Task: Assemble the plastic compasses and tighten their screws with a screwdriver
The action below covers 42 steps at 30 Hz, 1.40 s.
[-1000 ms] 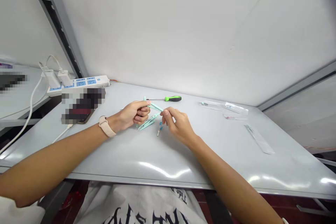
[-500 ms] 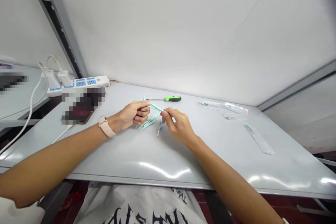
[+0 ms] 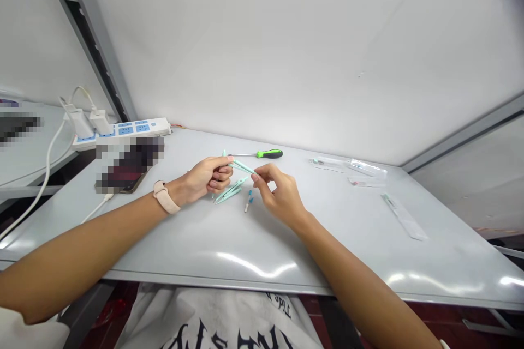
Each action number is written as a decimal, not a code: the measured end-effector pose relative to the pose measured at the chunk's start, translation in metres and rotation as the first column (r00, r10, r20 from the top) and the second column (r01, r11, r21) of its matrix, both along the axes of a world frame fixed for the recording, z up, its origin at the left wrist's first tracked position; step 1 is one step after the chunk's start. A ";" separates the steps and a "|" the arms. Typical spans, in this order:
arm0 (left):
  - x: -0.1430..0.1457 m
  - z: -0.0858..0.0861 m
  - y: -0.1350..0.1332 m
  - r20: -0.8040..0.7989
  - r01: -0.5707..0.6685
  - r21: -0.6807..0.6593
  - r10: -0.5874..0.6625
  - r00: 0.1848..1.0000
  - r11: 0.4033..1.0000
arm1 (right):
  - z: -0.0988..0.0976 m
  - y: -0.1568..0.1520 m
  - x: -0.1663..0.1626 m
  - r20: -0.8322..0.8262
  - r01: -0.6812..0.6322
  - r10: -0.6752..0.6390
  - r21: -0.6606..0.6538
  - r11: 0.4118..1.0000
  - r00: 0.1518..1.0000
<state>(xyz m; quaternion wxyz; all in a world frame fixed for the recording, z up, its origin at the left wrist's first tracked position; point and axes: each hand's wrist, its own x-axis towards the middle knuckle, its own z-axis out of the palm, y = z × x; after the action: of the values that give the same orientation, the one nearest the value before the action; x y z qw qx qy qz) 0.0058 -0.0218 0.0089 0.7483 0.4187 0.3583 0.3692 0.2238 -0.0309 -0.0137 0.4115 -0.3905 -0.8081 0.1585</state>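
Between my two hands is a mint-green drawing compass (image 3: 243, 167), held above the table. My left hand (image 3: 208, 177) is closed around its head end, which pokes up past the fingers. At the other end, the thumb and fingers of my right hand (image 3: 279, 192) pinch the tip of a leg. Just below them a second mint-green compass (image 3: 230, 191) lies on the table, partly behind my left fingers. Small blue and white pieces (image 3: 248, 201) lie beside it, left of my right hand.
A screwdriver (image 3: 268, 154) with a green and black handle lies behind my hands. Several clear plastic sleeves (image 3: 403, 221) with small parts are spread at the right. To the left are a phone (image 3: 131, 166) on a cable and a white power strip (image 3: 151, 127) with plugged-in chargers.
My right hand's fingers have shifted slightly at the leg tip, uncovering more of the small blue and white pieces. My left hand keeps its hold, nearly still.
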 end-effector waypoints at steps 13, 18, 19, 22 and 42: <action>0.000 0.000 0.000 -0.012 0.016 0.008 -0.016 1.000 1.000 | -0.001 0.000 0.000 0.071 -0.030 0.033 -0.045 0.999 0.997; 0.000 0.001 0.000 -0.009 0.013 0.015 -0.013 1.000 1.000 | 0.001 -0.001 -0.001 0.011 0.001 -0.001 -0.012 1.000 1.000; 0.000 0.000 -0.001 -0.011 0.014 0.014 -0.013 1.000 1.000 | 0.001 -0.001 -0.001 0.005 0.007 -0.007 -0.004 1.000 1.000; 0.000 -0.001 0.000 -0.018 0.017 0.008 -0.017 1.000 1.000 | 0.000 0.000 0.000 -0.003 0.001 -0.001 0.012 1.000 1.000; 0.000 0.000 0.000 -0.021 0.020 0.018 -0.019 1.000 1.000 | 0.001 -0.002 -0.002 0.003 0.008 -0.008 -0.024 1.000 1.000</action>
<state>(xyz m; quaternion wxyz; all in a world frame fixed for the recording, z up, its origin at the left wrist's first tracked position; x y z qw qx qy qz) 0.0054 -0.0214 0.0087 0.7443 0.4328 0.3584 0.3609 0.2220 -0.0324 -0.0124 0.4064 -0.3988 -0.8052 0.1659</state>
